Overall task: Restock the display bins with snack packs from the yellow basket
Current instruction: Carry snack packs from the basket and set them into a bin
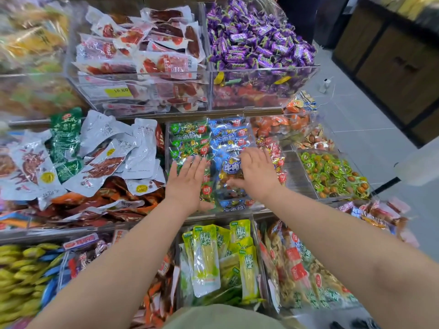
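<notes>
Snack packs (190,138), green and blue, fill the middle bin (167,148). Over that bin, left hand (187,184) presses flat on the green ones and right hand (257,173) covers the blue, grip unclear. This bin looks stocked, probably just being tidied. The basket is out of view.

A pale grey tiled floor (356,119) runs down the right side of the view. On it, towards the back, sits a small white plug-in adapter with a thin white cable (325,84) that trails forward across the tiles. Well apart from it, along the far right, stands a dark brown wooden cabinet with a black frame (399,67). A pale, rounded object (418,167) pokes in at the right edge, possibly a container; it is too blurred to tell.
</notes>
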Demonstrator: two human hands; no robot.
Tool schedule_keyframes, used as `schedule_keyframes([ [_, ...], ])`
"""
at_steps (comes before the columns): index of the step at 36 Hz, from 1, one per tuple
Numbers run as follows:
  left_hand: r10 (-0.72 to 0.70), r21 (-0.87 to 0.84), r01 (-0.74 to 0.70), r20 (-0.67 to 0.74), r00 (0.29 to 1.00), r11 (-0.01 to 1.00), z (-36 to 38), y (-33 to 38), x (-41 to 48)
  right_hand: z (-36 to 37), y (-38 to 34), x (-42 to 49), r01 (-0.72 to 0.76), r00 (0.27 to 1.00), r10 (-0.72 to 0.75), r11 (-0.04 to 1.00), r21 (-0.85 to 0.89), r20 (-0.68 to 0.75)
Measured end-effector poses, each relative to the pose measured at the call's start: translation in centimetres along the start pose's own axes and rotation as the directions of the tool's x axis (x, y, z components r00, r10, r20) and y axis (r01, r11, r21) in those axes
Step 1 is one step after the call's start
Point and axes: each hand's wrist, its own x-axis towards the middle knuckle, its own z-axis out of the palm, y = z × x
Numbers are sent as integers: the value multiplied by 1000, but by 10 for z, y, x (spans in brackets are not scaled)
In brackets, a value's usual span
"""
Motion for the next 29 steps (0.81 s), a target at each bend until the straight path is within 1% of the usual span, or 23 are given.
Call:
schedule_keyframes([
  [2, -29, 5, 29, 2, 1000, 1000, 2, -5, -2, 0, -4, 4, 8, 1000, -8, 1000, 10, 3],
  [5, -47, -3, 47, 4, 999, 999, 3, -3, -2, 8, -10, 0, 106, 994, -102, 991, -79, 46],
  [7, -58, -3, 58, 1, 998, 998, 3, 0, 1, 15, -13, -7, 141, 990, -136, 983, -118, 48],
  [9, -65, -4, 65, 0, 998, 998, 4, 0, 3, 18, -14, -11, 129, 991, -124, 985, -119, 51],
  [12, -62, 0, 62, -7, 998, 998, 7, -1, 4, 14, -15, -9, 120, 989, -102, 977, -175, 111],
  [17, -57, 1, 57, -16, 998, 998, 9, -1, 5, 8, -36, 0, 81, 986, -21, 925, -372, 163],
  [18, -56, 1, 56, -16, 998, 998, 9, -1, 5, 9, -40, 2, 57, 985, 7, 928, -368, 170],
  [20, -56, -3, 56, -18, 998, 998, 10, -1, 5, 13, -41, 4, 24, 988, 23, 955, -295, 155],
  [23, -57, -14, 57, -26, 998, 998, 10, -1, 5, 25, -30, 5, 111, 990, -93, 977, -184, 104],
  [25, -56, -12, 55, -33, 998, 998, 10, -1, 5, 34, -22, 3, 91, 992, -79, 988, -122, 100],
  [29, -51, -9, 51, -32, 998, 999, 10, -1, 4, 49, -20, -2, 61, 994, -48, 990, -124, 99],
])
